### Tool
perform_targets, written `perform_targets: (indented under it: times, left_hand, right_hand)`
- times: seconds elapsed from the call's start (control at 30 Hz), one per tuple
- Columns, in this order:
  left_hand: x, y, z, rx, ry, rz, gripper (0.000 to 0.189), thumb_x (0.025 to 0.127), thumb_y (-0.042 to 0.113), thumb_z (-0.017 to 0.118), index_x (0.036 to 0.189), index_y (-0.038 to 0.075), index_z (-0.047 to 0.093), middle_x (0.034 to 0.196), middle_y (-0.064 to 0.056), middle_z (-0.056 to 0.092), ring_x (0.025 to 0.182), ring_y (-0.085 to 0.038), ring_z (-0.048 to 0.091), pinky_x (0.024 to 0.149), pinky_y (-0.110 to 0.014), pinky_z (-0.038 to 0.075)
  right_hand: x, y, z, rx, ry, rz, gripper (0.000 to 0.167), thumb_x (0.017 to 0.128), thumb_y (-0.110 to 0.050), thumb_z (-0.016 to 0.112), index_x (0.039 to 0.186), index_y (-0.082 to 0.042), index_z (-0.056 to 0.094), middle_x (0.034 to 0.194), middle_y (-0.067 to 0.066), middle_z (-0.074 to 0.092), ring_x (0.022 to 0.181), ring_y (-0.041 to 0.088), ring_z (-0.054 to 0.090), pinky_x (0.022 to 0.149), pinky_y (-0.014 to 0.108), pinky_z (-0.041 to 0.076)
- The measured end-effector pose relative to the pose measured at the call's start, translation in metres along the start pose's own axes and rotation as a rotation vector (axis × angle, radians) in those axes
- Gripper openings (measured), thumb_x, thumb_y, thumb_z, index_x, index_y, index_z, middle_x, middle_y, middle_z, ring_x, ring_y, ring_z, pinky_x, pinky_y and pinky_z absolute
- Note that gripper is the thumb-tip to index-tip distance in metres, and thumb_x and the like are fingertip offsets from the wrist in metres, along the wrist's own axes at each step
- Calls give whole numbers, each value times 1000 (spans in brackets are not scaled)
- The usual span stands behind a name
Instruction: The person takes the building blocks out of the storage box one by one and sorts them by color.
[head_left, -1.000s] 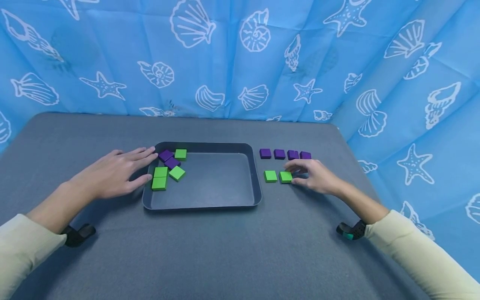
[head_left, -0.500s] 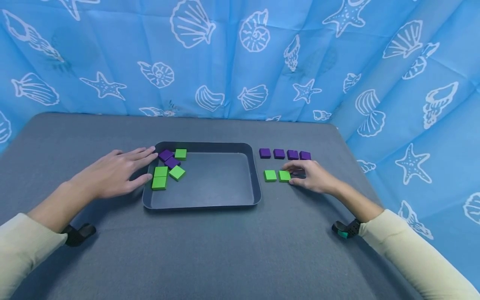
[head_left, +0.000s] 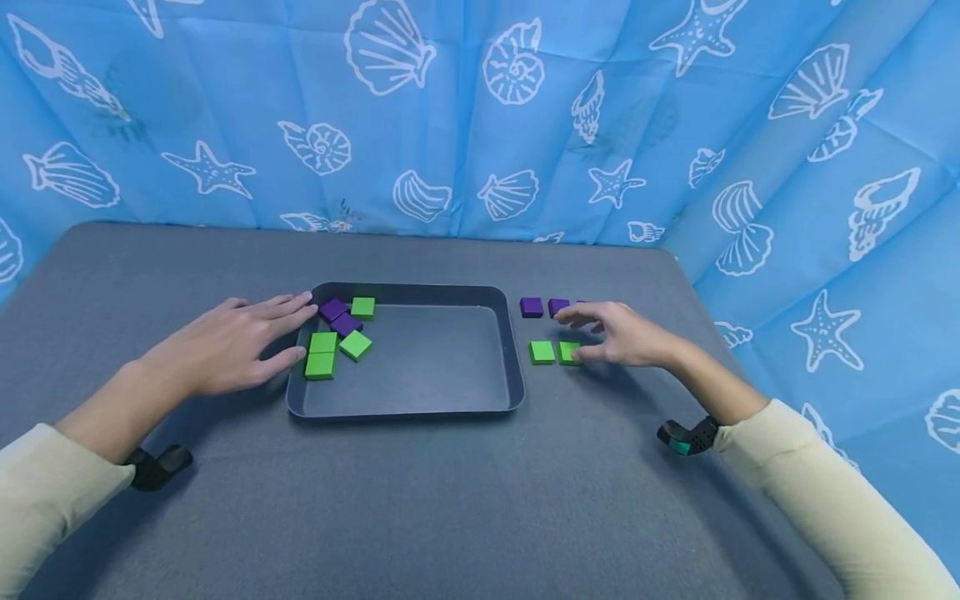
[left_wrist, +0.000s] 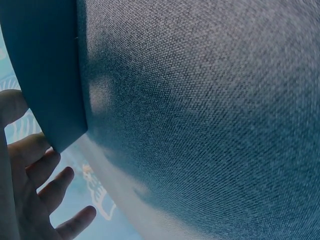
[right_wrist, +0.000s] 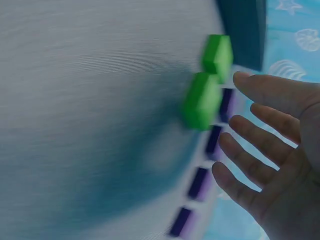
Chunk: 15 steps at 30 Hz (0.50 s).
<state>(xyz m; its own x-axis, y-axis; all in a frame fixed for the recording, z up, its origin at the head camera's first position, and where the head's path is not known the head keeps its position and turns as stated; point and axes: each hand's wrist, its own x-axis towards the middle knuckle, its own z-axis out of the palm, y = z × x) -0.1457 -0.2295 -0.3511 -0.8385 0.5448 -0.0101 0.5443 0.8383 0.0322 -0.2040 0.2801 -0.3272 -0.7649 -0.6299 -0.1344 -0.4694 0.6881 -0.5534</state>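
Observation:
My left hand (head_left: 232,346) rests its outstretched fingers on the left rim of a dark shallow tray (head_left: 435,358). Inside the tray's left side lie several green tiles (head_left: 319,365) and two purple tiles (head_left: 347,324). To the right of the tray my right hand (head_left: 626,335) hovers, thumb and fingers apart, above a green tile (head_left: 567,353). The right wrist view shows a gap between the fingers and that green tile (right_wrist: 200,102). Beside it sits another green tile (head_left: 542,352). Behind them runs a row of purple tiles (head_left: 532,307), partly covered by the right hand in the head view.
A grey cloth-covered table (head_left: 420,500) carries everything. A blue curtain (head_left: 465,125) with white shell prints hangs along the back and right edges. Each wrist wears a black band (head_left: 686,437).
My right hand has let go of the second green tile, rising and shifting slightly back and left, now covering some purple tiles. The left hand and tray stay put.

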Motion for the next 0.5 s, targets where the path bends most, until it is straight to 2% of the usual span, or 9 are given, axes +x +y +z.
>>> perform_targets:
  times: [0.23, 0.5]
  left_hand:
    - [-1, 0, -1, -6, -1, 3, 65, 100, 42, 54, 150, 2, 43, 154, -22, 40, 135, -43, 45, 99, -69, 39]
    - [-1, 1, -1, -9, 1, -1, 65, 100, 42, 54, 150, 3, 43, 154, -21, 40, 135, -43, 45, 99, -69, 38]
  right_hand:
    - [30, -38, -17, -51, 44, -66, 54, 87, -10, 76, 136, 0, 56, 133, 19, 61, 120, 32, 59, 100, 54, 47]
    - [68, -77, -7, -49, 5, -108, 54, 87, -11, 77, 136, -2, 57, 132, 17, 62, 121, 30, 60, 100, 50, 49]
